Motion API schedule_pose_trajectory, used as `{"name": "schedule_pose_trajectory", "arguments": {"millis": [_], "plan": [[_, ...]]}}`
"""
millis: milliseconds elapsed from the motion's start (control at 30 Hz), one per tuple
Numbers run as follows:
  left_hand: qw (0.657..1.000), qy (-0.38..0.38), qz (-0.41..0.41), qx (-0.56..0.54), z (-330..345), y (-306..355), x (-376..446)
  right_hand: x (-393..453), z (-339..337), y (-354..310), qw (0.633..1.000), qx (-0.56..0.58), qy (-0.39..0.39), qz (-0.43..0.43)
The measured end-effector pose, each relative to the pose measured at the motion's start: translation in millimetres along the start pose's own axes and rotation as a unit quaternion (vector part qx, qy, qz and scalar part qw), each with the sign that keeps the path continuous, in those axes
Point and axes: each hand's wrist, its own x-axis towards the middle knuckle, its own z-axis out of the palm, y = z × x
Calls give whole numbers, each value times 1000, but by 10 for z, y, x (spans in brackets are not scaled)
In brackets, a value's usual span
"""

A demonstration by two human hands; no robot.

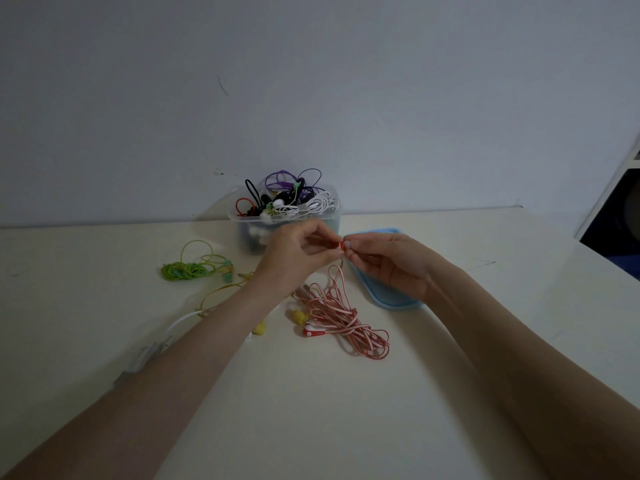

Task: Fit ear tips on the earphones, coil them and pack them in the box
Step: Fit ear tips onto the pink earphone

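We look down on a pale table (450, 393) set against a grey wall (311, 81), where a person works with both bare arms stretched forward. At the table's far edge stands a clear plastic box (249, 233), heaped with tangled earphones in purple, black, white and red. Just right of it, partly under the right wrist, lies a light blue lid (394, 301), flat on the table. In front of the hands we see a loose bundle of red cable (346, 317), one red earbud (311, 331) lying at its near left edge and a strand rising towards the fingers. To the left rest a coiled green earphone set (188, 270) and a yellow earphone set (239, 289), its cable running under the left forearm. The left hand (294, 258) and the right hand (391, 263) meet above the table in front of the box, fingertips of both pinching a small red earbud piece (343, 246) between them. Whether an ear tip is on it we cannot tell.
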Motion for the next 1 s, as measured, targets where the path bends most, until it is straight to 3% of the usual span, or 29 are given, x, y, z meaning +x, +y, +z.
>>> {"name": "schedule_pose_trajectory", "arguments": {"millis": [367, 700, 1000], "plan": [[999, 22, -39, 1, 18, 10, 4, 6, 17, -17, 1000, -10, 13, -22], [999, -18, 20, 39, -18, 23, -2, -12, -14, -28, 1000, -25, 1, 17], [997, -5, -31, 66, 75, -8, 25, -7, -52, -105, 981, -141, 84, -106]]}}
